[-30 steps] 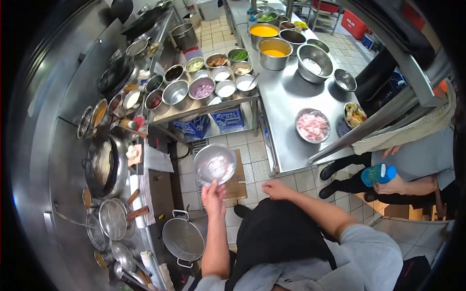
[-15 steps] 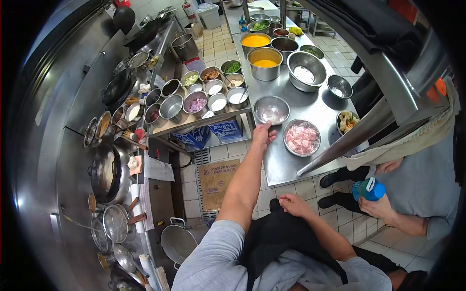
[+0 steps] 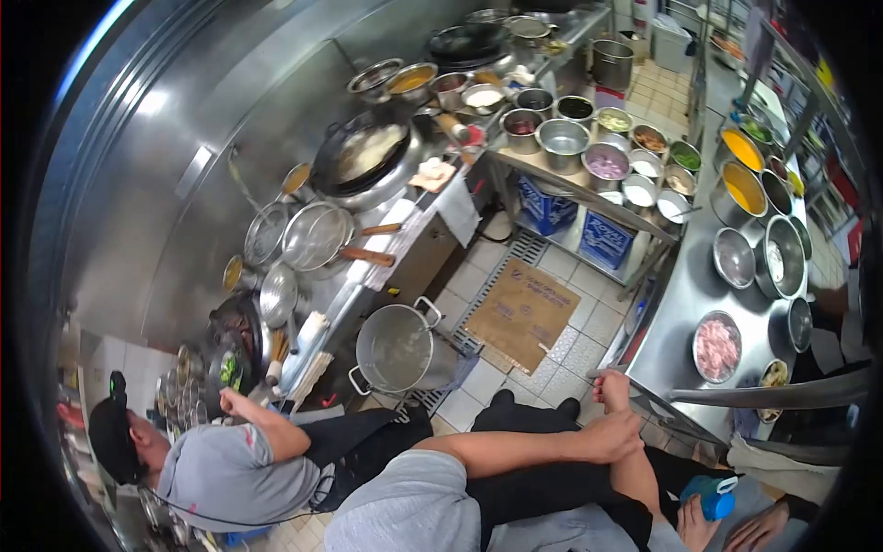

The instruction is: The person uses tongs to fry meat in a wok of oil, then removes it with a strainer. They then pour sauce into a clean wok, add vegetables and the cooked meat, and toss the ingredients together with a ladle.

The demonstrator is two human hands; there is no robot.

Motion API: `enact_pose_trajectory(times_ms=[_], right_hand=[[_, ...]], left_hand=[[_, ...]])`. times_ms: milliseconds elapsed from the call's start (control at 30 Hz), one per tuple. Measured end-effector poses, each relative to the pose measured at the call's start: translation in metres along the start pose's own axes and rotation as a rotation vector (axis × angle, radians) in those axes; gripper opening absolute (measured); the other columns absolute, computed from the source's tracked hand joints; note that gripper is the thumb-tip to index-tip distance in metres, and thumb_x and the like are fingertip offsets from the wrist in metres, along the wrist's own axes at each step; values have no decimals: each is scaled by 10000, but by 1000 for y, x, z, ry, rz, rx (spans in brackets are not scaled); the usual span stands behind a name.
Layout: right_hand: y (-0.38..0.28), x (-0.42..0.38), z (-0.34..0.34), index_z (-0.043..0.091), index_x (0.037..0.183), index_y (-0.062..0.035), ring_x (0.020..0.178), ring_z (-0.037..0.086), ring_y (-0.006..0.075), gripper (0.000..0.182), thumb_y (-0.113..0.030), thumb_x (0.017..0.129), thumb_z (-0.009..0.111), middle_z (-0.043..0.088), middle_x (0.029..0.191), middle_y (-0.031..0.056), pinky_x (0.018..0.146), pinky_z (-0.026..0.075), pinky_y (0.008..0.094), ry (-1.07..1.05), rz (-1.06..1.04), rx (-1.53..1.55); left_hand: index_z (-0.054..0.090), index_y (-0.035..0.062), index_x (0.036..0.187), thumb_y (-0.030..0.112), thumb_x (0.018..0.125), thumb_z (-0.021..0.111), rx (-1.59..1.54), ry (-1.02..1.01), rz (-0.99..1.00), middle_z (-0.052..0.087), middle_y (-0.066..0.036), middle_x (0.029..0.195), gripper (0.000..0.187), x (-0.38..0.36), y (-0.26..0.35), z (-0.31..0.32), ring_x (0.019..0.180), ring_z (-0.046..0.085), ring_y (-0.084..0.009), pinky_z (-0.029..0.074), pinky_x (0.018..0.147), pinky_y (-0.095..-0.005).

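My right hand (image 3: pixel 611 386) rests on the near edge of the worktop (image 3: pixel 676 313), likely bracing; fingers too small, cannot tell if curled or flat. My left hand (image 3: pixel 618 434) has its fingers wrapped on my right forearm (image 3: pixel 636 471). The meat bowl (image 3: pixel 717 348) sits near, untouched, set back from the edge. The aisle floor is open around the cardboard mat (image 3: pixel 520 313). A big pot (image 3: pixel 397 348) and a crouching co-worker (image 3: pixel 221 469) crowd the left.

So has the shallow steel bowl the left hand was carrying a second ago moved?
Yes. The shallow steel bowl now sits on the steel counter, beside the round bowl of pink meat; the left hand is off it, on the right forearm.
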State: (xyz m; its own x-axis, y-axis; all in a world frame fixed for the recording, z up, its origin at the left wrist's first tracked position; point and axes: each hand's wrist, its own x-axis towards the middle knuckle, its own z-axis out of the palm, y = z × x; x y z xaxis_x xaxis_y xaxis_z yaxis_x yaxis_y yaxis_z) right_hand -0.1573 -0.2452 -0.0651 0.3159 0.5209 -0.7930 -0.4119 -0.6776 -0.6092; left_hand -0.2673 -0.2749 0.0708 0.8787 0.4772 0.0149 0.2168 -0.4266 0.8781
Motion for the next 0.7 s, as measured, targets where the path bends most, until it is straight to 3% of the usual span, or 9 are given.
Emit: enact_pose_trajectory(times_ms=[67,200,267,300,333,400,467,533,700], right_hand=[[-9,-3,30,613,917,-27,501,537,163,159,-166,862,558,563,694,59,403,430,323,55,-136,-143],[9,4,61,592,940,-26,513,546,170,156,-152,864,540,596,717,85,420,450,313,44,-127,-247],[65,13,56,613,960,-23,547,578,183,171,-151,875,540,633,777,110,446,475,311,53,-201,-229],[91,7,52,626,953,-15,551,585,177,179,-152,878,537,629,761,95,442,471,315,-105,-335,-83],[106,-1,50,639,946,-8,556,593,171,190,-154,882,535,624,745,81,438,468,319,-248,-469,73],[86,-67,72,650,950,-52,572,603,178,175,-165,901,527,645,771,97,486,503,324,43,18,-227],[134,-76,57,646,955,-51,568,607,166,186,-195,914,535,637,758,78,487,505,309,127,84,-207],[164,-100,47,646,931,3,530,615,163,180,-146,877,562,626,726,84,442,502,289,173,108,-273],[207,-163,28,641,936,-2,546,620,155,188,-169,872,584,619,720,69,453,506,311,276,91,-180]], left_hand=[[528,27,984,310,900,597,-87,-1,82,565,-203,941,304,-13,-1,-12,919,584,-392,472,807,-475],[538,44,978,314,930,569,-119,18,-163,547,-217,1014,276,-32,-38,-52,972,561,-399,455,845,-463],[547,46,1009,319,936,555,-30,200,-203,554,-220,1052,283,-53,-79,-47,998,554,-406,437,879,-489],[578,31,1023,355,938,539,-127,236,-136,576,-237,1080,338,-60,-119,-32,1050,541,-410,419,916,-500],[598,21,999,378,934,538,-140,160,-260,595,-246,1061,368,-73,-131,-41,1038,555,-414,432,902,-497],[630,5,945,408,928,535,-131,25,-424,629,-254,995,415,-94,-174,-44,994,586,-423,460,858,-495],[611,-40,946,328,902,545,-111,-31,-443,636,-289,940,377,-122,-188,-45,929,606,-461,485,788,-521],[638,1,916,337,882,581,-187,-19,-521,674,-242,918,343,-146,-216,-28,912,644,-415,508,804,-483],[648,40,990,366,872,622,-99,-162,-521,690,-202,946,347,-165,-200,-17,933,659,-365,512,830,-439]])
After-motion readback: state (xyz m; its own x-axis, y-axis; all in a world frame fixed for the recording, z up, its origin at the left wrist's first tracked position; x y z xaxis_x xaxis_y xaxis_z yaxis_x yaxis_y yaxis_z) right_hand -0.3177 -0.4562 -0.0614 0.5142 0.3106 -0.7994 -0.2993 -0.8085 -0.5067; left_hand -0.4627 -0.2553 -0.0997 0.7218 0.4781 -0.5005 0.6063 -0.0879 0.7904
